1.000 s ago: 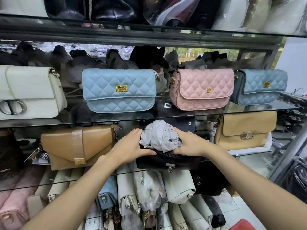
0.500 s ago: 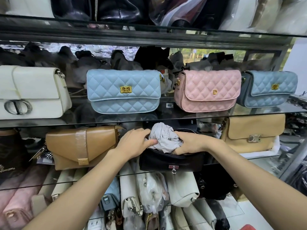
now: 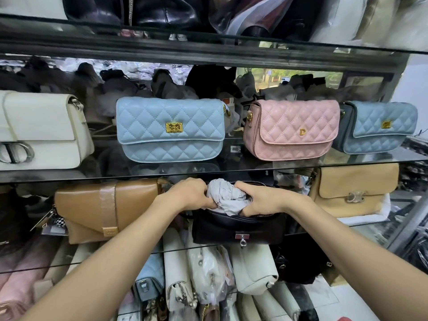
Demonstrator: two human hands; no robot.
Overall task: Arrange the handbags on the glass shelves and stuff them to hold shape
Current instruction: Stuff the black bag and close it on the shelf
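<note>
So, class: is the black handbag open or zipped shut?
Open: grey stuffing paper bulges from the black handbag between its parted zipper edges.

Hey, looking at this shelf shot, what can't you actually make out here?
Head view only:
- Inside of the black bag: hidden by the grey stuffing paper and both hands.
- Fingertips of the left hand and right hand: buried in the paper.
- White bag: cut off by the left edge.
- Bags behind the blue quilted bag: dark, blurred.

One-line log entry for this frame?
stuffing | both hands: left hand, right hand press grey paper into open black bag
</note>
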